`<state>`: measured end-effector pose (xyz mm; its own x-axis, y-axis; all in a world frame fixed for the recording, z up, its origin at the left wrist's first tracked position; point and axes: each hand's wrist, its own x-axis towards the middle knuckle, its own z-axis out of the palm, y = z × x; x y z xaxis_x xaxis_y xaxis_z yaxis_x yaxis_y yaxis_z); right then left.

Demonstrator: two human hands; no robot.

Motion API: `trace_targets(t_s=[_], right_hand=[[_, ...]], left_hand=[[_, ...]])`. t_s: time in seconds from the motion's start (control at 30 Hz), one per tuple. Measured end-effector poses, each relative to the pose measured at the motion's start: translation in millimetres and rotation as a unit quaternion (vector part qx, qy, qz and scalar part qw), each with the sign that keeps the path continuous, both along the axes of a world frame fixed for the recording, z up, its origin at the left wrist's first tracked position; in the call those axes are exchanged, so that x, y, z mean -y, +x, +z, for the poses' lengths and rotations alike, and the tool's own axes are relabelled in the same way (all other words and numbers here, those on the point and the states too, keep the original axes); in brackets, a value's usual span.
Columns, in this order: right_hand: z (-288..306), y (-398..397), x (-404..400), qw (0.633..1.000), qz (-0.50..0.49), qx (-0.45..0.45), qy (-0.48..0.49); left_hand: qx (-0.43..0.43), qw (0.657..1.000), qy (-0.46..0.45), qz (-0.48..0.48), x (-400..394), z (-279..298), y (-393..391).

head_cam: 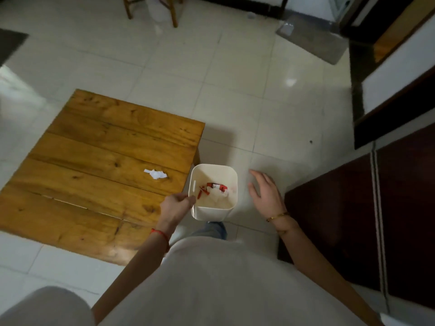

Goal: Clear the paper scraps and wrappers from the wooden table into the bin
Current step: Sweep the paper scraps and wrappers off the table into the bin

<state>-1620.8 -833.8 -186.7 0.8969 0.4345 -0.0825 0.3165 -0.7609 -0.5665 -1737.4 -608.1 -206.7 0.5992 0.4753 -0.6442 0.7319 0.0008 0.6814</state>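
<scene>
A view from a head-worn camera looks down over a person's pale shirt (223, 285) toward a tiled floor (235, 95). Nearest the viewer, both bare forearms reach forward. The left wrist carries a thin red string bracelet (161, 235); the right wrist carries a slim gold bangle (277, 216).

The left hand (177, 205) sits at the near left corner of a small cream plastic bin (213, 214), fingers curled loosely inward over the rim. Whether it holds anything cannot be told. The right hand (264, 192) hangs to the right of the bin, apart from it, palm down with fingers spread and holding nothing.

The bin stands on the floor just beside the right edge of a low wooden table (94, 165), near that table's right leg. Inside the bin lie red wrappers (215, 186) and some pale paper at the bottom.

On the table, toward its right side, one crumpled white paper scrap (156, 174) rests alone on the planks, well apart from both hands. A long crack runs across the tabletop nearer the viewer.

To the right stands dark reddish-brown furniture (348, 220). Farther away, wooden chair legs (173, 12) stand at the top edge, and a grey mat (313, 41) lies on the floor near a dark doorway.
</scene>
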Motion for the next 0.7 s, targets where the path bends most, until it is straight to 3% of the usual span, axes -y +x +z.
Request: trace_targets(t_s=[0.37, 0.7], right_hand=[[-19, 144, -103, 0.970, 0.241, -0.013, -0.025], [-72, 213, -190, 0.862, 0.494, -0.063, -0.092]], left_hand=[[-0.024, 0.983, -0.037, 0.177, -7, -13, 53], [-0.073, 0.904, -0.071, 0.415, 44, -53, 82]])
